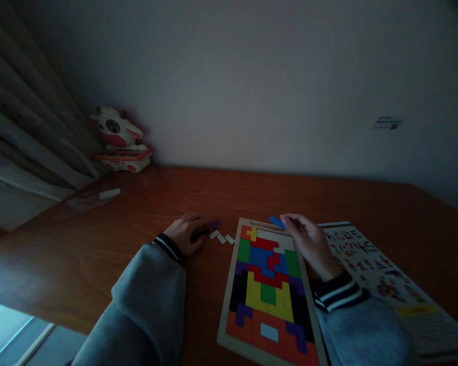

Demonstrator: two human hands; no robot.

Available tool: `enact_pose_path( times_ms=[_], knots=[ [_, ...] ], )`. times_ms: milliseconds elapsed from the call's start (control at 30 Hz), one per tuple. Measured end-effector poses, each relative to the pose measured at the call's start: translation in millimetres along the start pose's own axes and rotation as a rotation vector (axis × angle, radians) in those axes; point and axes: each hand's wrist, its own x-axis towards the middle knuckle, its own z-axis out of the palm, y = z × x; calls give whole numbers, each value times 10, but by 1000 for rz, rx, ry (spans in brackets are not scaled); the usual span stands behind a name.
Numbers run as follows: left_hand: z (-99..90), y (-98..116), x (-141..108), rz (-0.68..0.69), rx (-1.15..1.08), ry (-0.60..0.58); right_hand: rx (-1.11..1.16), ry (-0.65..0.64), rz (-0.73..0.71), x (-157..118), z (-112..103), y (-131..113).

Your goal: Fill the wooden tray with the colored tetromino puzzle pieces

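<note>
A wooden puzzle board point(232, 284) lies on the table, mostly filled with coloured block pieces; bare gaps show near its top. My right hand point(309, 241) is over the board's upper right edge, its thumb and fingers pinching a blue puzzle piece point(277, 222). To the left of the board, my left hand point(185, 233) rests low on the table, its fingers curled around a black puzzle piece point(199, 235). Just past those fingertips is a purple puzzle piece point(215, 224). Some white puzzle pieces point(221, 238) lie between my left hand and the board.
A printed sheet point(381, 274) with colourful figures lies right of the board, partly beneath my right sleeve. At the far left corner sits a cow-shaped figure point(118, 137). A small white strip point(109, 193) is in front of it. Curtains point(26, 112) hang at left.
</note>
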Motion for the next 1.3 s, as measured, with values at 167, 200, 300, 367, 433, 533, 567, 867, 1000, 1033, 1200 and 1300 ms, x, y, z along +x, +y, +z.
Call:
enact_pose_path(
  times_ms=[167, 200, 300, 367, 433, 533, 567, 867, 1000, 1033, 1200, 1300],
  knots=[
    [156, -142, 17, -10, 24, 78, 3, -7, 2, -3, -2, 4],
    [188, -168, 28, -5, 29, 99, 5, -10, 3, -3, -1, 3],
    [234, -204, 47, 16, 27, 138, 9, -9, 4, 0, 0, -1],
    [213, -181, 43, 21, 19, 131, 8, -7, 2, 0, -1, -8],
    [167, -138, 32, 16, 4, 113, 8, -3, -1, -1, -3, -21],
    [115, -100, 18, 13, -28, 70, 10, 0, -3, -4, -4, -42],
    [113, -104, 17, 19, -36, 65, 10, 1, -2, -5, -4, -45],
    [240, -258, 25, 88, 13, 109, 7, 15, 1, -3, 2, -43],
    [277, -264, 39, 68, 48, 151, 9, 22, -4, 0, -3, -48],
    [283, -255, 44, 59, 47, 158, 11, 22, -6, 1, -4, -46],
    [274, -155, 81, 20, -12, 162, 17, 15, -14, 1, -4, -37],
    [255, -74, 115, -43, -72, 274, 18, 13, -16, 2, -6, -36]
  ],
)
